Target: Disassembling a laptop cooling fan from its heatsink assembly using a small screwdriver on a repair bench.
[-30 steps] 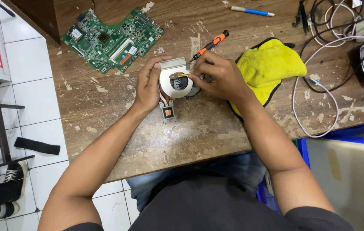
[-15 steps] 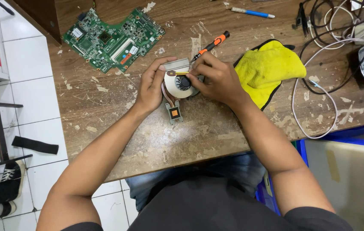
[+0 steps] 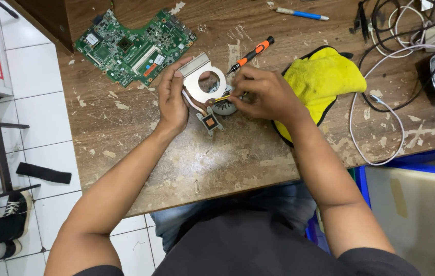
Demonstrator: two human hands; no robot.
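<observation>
left hand (image 3: 172, 99) fingers clamped on the metal fan cover (image 3: 203, 82), tilted up off the fan (image 3: 224, 106). right hand (image 3: 263, 94) pinches an orange screwdriver (image 3: 250, 53) at it. mid-table, toward the far edge; green circuit board (image 3: 134, 47) left, yellow cloth (image 3: 325, 82) right.

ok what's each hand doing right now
left hand: closed on the metal fan cover, lifting it.
right hand: closed, pinching a small tool at the fan.
</observation>
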